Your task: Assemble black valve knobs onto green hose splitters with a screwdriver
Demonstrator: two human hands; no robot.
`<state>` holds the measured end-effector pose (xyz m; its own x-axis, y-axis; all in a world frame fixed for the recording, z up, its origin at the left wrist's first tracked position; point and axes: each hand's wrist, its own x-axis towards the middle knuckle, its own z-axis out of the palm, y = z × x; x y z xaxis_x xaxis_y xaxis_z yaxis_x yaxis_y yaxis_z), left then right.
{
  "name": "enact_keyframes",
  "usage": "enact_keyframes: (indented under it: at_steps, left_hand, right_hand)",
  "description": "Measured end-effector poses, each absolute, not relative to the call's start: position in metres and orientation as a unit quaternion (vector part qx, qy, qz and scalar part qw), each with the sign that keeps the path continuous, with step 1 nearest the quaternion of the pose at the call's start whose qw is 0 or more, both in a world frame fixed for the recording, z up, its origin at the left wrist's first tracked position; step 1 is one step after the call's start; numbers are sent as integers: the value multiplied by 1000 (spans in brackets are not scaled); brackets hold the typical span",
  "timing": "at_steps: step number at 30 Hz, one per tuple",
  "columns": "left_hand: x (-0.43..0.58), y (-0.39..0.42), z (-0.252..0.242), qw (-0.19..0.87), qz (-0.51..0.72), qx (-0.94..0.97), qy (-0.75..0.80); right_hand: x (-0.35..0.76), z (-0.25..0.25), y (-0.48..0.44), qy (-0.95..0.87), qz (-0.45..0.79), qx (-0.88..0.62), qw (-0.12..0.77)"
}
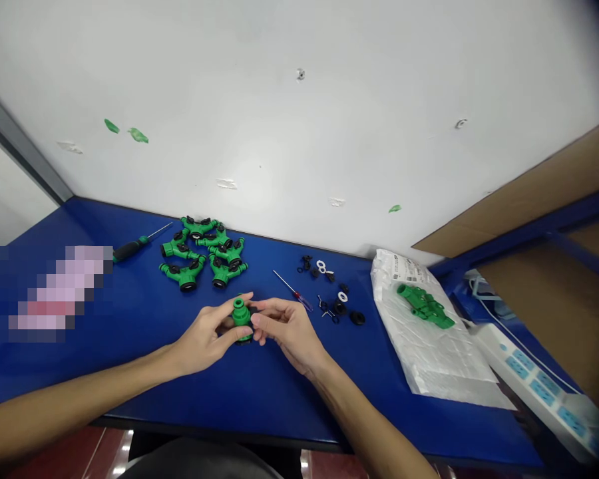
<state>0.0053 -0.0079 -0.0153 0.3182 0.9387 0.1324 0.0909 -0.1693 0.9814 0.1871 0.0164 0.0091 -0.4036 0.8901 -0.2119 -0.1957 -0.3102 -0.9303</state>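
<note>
Left hand (205, 338) curls round green connector (240, 318), right hand (290, 332) pinching it.

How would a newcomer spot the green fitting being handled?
Over the blue table, find the left hand beside the right hand. The green fitting sits in their grip, round end up. Unlike the green connectors lying beyond, this one is held.

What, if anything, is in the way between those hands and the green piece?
Nothing visible: the left hand holds the green piece, and the right hand is at its right side. The small screwdriver lies beyond the right hand, not between.
</note>
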Motion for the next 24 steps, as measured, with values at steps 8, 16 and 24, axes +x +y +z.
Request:
enact_keyframes:
  at_steps: [8,16,24]
  left_hand:
    - [6,-9,-8,558,417,596,400]
    - [7,-8,-3,703,380,477,367]
    - [6,-1,-7,711,388,464,359]
  right_hand:
    - [192,8,15,-565,648,-331,389]
    - [197,8,19,-769,424,-278,390]
    - [195,8,23,-789,374,-305,379]
